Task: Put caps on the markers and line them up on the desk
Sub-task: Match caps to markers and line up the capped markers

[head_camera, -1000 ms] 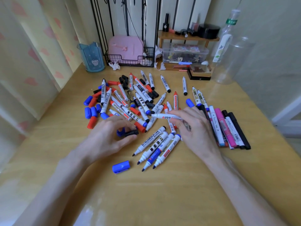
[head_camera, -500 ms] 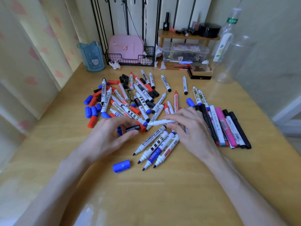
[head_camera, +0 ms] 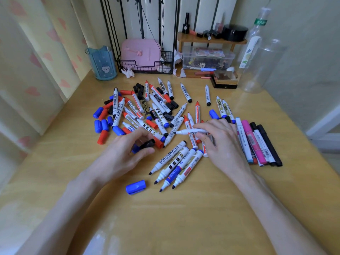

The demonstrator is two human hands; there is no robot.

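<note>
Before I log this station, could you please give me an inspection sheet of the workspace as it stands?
Surface: wooden desk, glossy.
Job's things: pile of uncapped whiteboard markers; loose caps left of it; capped markers lined up at right; one blue cap alone in front.
Clutter: blue cup, pink case in wire basket, wooden shelf, clear bottle, all at the back.
Hands: left hand pinches a black cap; right hand holds an uncapped marker.
Cables: dark cords hang at the back wall.
Surroundings: heart-patterned curtain at left.

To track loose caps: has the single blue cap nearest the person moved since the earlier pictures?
No. The blue cap lies where it was, just left of the tips of the four uncapped markers.
</note>
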